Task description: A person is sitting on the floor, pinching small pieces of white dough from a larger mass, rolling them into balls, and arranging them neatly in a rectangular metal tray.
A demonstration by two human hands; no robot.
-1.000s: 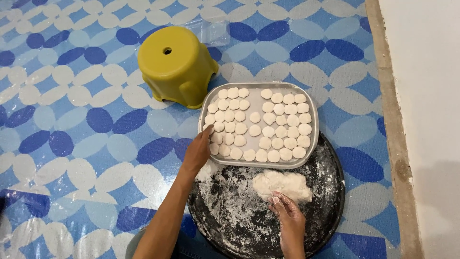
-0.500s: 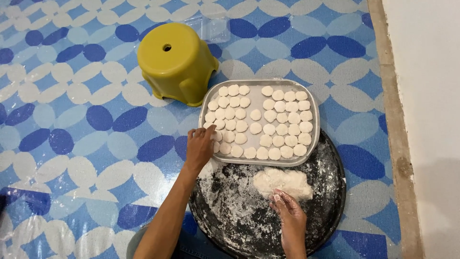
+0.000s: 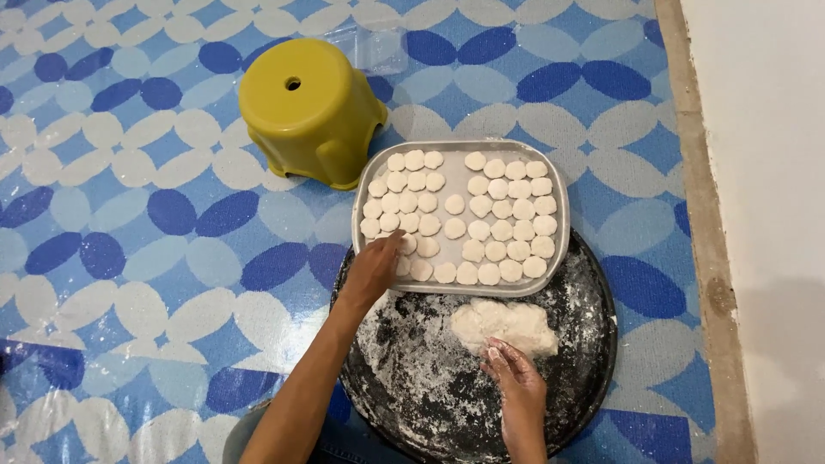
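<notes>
One yellow plastic stool (image 3: pixel 311 110) stands on the floor. One grey rectangular tray (image 3: pixel 559 185) carries roughly forty small round dough discs (image 3: pixel 479 230); a few lie hidden under a hand, so the count is not exact. One round dark pan (image 3: pixel 593 344) holds one lump of dough (image 3: pixel 507 326). Two hands show, the left hand (image 3: pixel 371 271) and the right hand (image 3: pixel 516 382).

Both forearms are bare with no sleeves, rings or watch showing, the right hand (image 3: pixel 516 387) dusted white with flour on its fingers, the left hand (image 3: pixel 371 271) cleaner.
</notes>
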